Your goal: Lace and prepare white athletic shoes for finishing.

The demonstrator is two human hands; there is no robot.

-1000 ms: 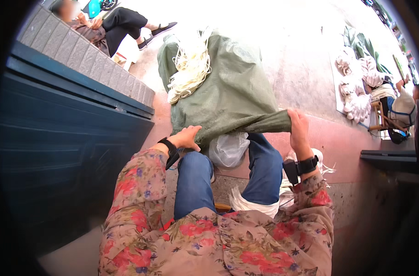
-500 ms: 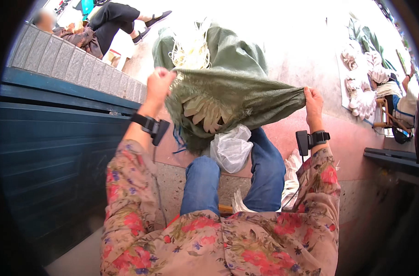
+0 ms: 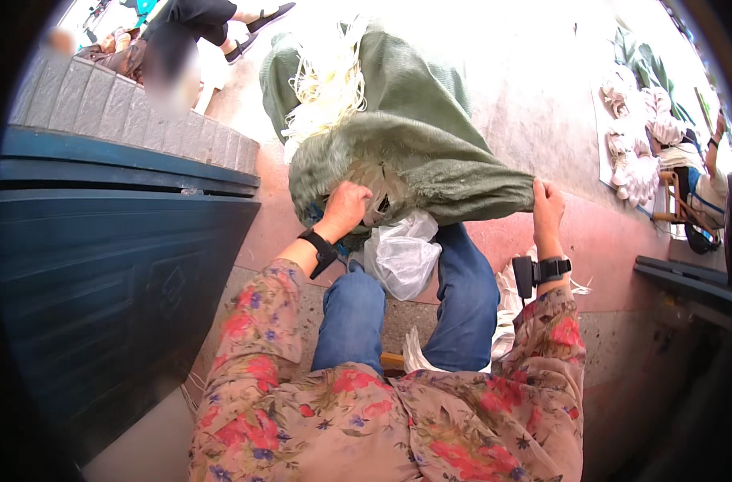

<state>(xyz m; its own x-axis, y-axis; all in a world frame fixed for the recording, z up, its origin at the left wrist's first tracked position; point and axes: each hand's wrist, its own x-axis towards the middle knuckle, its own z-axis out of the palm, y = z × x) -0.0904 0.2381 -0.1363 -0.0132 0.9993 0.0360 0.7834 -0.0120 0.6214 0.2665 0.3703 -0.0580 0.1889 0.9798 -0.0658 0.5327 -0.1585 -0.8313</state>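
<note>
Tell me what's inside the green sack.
Pale, finger-shaped pieces show in the opening of the green sack, beside the left hand. The sack and that hand cover whatever lies deeper.

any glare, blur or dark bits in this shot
Head view: glare bleaches the floor beyond the green sack nearly white; head view: a blurred patch hides detail at upper left; head view: a curved rim blackens the corners; head view: left hand and right hand are readable.
</note>
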